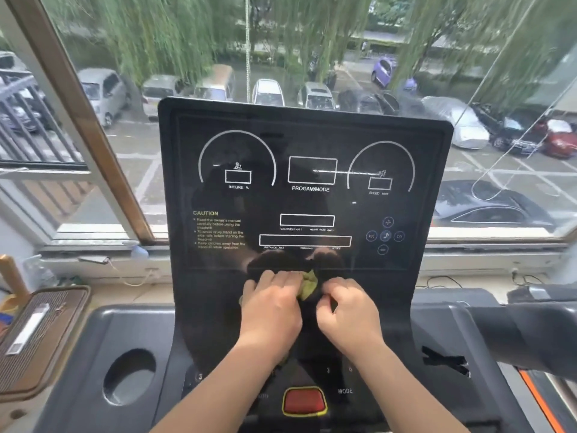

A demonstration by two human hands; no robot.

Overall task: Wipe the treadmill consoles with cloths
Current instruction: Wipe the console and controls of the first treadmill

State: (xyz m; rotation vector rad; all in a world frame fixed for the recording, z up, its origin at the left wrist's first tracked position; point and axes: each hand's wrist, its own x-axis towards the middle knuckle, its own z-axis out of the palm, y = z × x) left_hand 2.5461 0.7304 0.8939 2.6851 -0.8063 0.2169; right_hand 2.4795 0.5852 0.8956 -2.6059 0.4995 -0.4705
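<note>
A black treadmill console point(306, 198) with white dial markings and yellow caution text rises in front of me. Both hands rest on its lower part, just under the display glass. My left hand point(270, 310) lies flat over a yellow-green cloth point(309, 284), most of which is hidden beneath it. My right hand point(346, 317) sits beside it with fingers curled, pinching the cloth's right edge. A small bunch of cloth shows between the two hands.
A red stop button point(304, 400) sits below my wrists. A round cup holder point(129, 376) is in the grey tray at left. A brown device point(34, 335) stands at far left. A second treadmill's handrail point(530, 332) lies at right. A window is behind the console.
</note>
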